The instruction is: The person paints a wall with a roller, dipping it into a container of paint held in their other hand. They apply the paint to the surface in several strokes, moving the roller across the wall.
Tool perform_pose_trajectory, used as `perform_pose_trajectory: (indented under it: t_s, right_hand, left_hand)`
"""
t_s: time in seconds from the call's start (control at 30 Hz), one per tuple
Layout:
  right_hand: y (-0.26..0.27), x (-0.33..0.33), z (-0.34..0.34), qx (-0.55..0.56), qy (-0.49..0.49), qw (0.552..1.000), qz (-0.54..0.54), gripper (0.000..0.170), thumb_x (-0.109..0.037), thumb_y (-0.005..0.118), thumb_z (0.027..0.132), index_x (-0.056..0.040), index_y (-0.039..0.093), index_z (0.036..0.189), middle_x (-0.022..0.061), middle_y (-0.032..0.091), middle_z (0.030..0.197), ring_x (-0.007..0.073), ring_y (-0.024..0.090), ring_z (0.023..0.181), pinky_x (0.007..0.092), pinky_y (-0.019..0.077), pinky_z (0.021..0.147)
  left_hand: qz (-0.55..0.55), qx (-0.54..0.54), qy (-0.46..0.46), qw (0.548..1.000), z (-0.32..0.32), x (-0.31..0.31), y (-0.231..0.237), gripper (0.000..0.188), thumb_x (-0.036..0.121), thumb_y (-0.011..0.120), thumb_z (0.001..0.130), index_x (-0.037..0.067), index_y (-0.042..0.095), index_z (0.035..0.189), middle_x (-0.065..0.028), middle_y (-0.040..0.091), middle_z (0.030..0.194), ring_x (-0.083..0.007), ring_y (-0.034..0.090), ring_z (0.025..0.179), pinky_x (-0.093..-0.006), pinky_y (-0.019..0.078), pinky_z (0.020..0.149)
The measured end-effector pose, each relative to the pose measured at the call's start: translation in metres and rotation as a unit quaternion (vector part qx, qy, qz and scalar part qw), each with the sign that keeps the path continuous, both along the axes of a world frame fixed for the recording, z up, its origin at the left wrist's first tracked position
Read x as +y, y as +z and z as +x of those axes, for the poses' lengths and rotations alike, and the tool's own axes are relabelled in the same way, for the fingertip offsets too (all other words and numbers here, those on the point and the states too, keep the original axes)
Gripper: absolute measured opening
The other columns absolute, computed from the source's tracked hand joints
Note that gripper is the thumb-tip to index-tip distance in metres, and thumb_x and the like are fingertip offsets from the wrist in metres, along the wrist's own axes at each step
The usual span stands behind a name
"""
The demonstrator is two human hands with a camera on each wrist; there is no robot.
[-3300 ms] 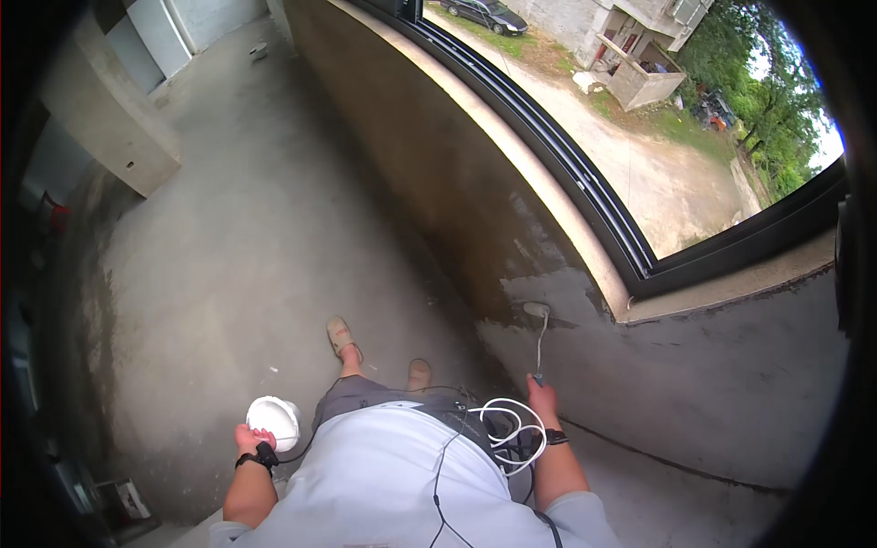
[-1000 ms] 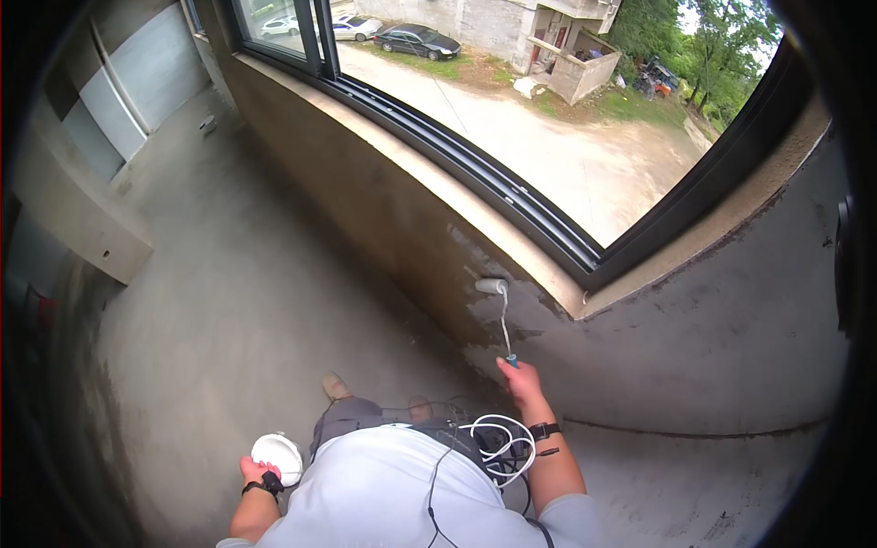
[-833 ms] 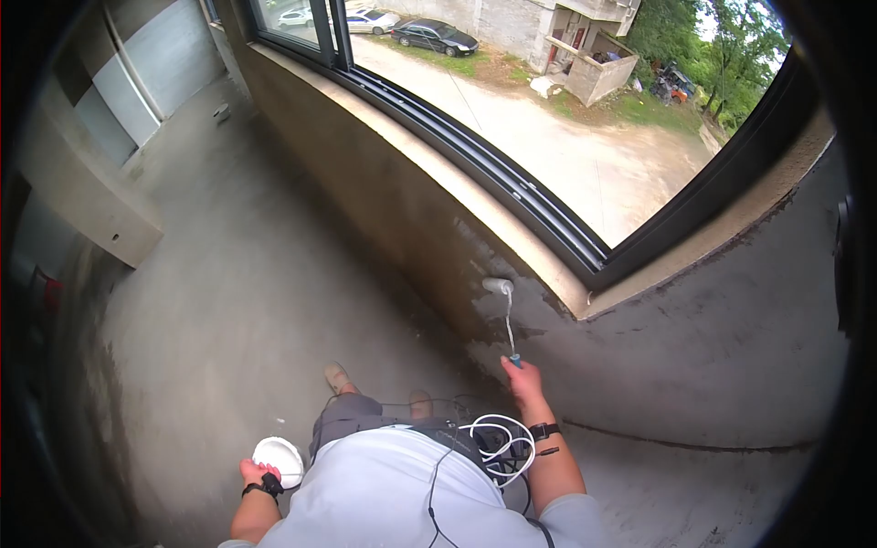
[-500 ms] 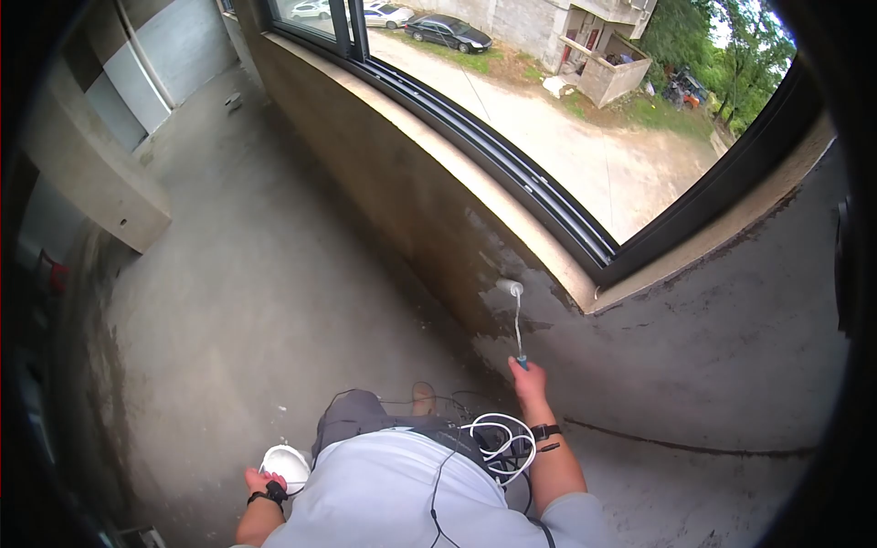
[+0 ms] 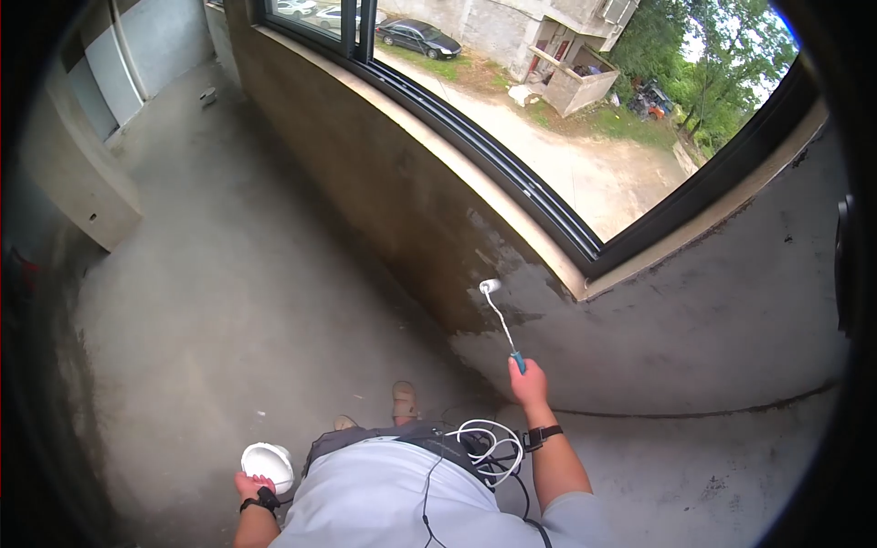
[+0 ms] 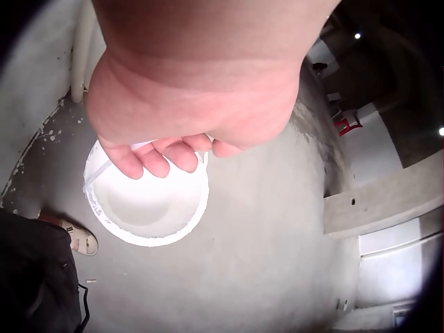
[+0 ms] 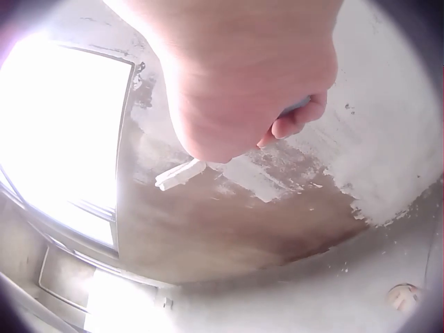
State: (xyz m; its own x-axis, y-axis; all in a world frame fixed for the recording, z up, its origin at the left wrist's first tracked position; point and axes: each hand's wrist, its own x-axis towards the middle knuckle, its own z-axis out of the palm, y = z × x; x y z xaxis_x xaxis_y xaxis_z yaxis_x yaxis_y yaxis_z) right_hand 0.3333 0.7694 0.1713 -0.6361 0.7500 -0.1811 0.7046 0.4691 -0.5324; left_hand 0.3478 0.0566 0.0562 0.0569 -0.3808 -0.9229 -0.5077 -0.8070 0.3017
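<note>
In the head view my right hand grips the blue handle of a paint roller. Its white sleeve is up against the wall under the window, where a pale coated patch meets the brown bare surface. The right wrist view has the roller partly behind my hand, fingers curled round the handle. Low at my left side, my left hand holds a white bucket. From the left wrist, curled fingers cover part of the bucket's rim and handle strip; white liquid shows inside.
A black-framed window with a pale sill runs above the brown wall. Grey concrete floor stretches left to a pillar. White looped cable hangs at my waist. My sandalled foot stands near the wall.
Since the earliest frame, the roller has gone higher on the wall and the view has swung to show more window. Lately the roller has turned more end-on. The bucket stays in my left hand.
</note>
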Motion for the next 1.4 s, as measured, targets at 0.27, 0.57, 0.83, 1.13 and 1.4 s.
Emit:
perform_pose_trajectory:
  t_s: [0.27, 0.57, 0.83, 1.13, 1.4]
  right_hand:
    - [0.028, -0.027, 0.0, 0.065, 0.008, 0.997, 0.048, 0.042, -0.041, 0.063, 0.089, 0.0002, 0.065, 0.084, 0.0183, 0.064, 0.073, 0.0345, 0.062, 0.068, 0.0412, 0.048, 0.065]
    - [0.101, -0.024, 0.009, 0.059, -0.007, 0.997, 0.054, 0.039, -0.041, 0.063, 0.088, -0.0018, 0.066, 0.085, 0.0198, 0.065, 0.077, 0.0371, 0.064, 0.073, 0.0425, 0.0489, 0.066]
    - [0.102, -0.019, 0.018, 0.056, -0.028, 0.995, 0.078, 0.042, -0.043, 0.064, 0.087, -0.0014, 0.067, 0.086, 0.0192, 0.065, 0.075, 0.0351, 0.064, 0.071, 0.0414, 0.0486, 0.065]
    - [0.083, -0.018, 0.028, 0.105, -0.025, 0.993, 0.048, 0.041, -0.039, 0.064, 0.088, 0.0009, 0.067, 0.083, 0.0163, 0.063, 0.069, 0.0265, 0.061, 0.063, 0.0379, 0.0471, 0.062]
    - [0.062, 0.003, 0.053, 0.16, -0.065, 0.985, -0.025, 0.042, -0.036, 0.063, 0.09, 0.0, 0.058, 0.069, 0.0054, 0.051, 0.056, 0.014, 0.044, 0.054, 0.0336, 0.0384, 0.052]
  left_hand:
    - [0.002, 0.008, 0.004, 1.0, -0.003, -0.022, 0.002, 0.022, 0.041, 0.046, 0.081, 0.019, 0.042, 0.081, 0.0074, 0.046, 0.071, -0.0104, 0.048, 0.069, -0.0318, 0.0448, 0.065]
    - [0.072, 0.009, -0.039, 0.997, 0.015, -0.051, -0.038, 0.029, 0.048, 0.043, 0.081, 0.019, 0.039, 0.083, 0.0081, 0.04, 0.068, -0.011, 0.044, 0.061, -0.032, 0.0419, 0.059]
    - [0.103, 0.038, -0.015, 0.994, 0.043, -0.057, -0.056, 0.027, 0.042, 0.04, 0.078, 0.017, 0.04, 0.089, 0.0049, 0.037, 0.061, -0.0149, 0.04, 0.055, -0.0373, 0.0426, 0.061]
    - [0.109, 0.019, -0.042, 0.993, 0.041, -0.054, -0.059, 0.028, 0.048, 0.042, 0.082, 0.021, 0.04, 0.086, 0.0088, 0.04, 0.068, -0.011, 0.042, 0.062, -0.0331, 0.0413, 0.061]
    - [0.088, 0.022, -0.049, 0.995, 0.039, -0.051, -0.06, 0.031, 0.049, 0.043, 0.082, 0.02, 0.04, 0.091, 0.0089, 0.042, 0.075, -0.0111, 0.044, 0.067, -0.0336, 0.0416, 0.064]
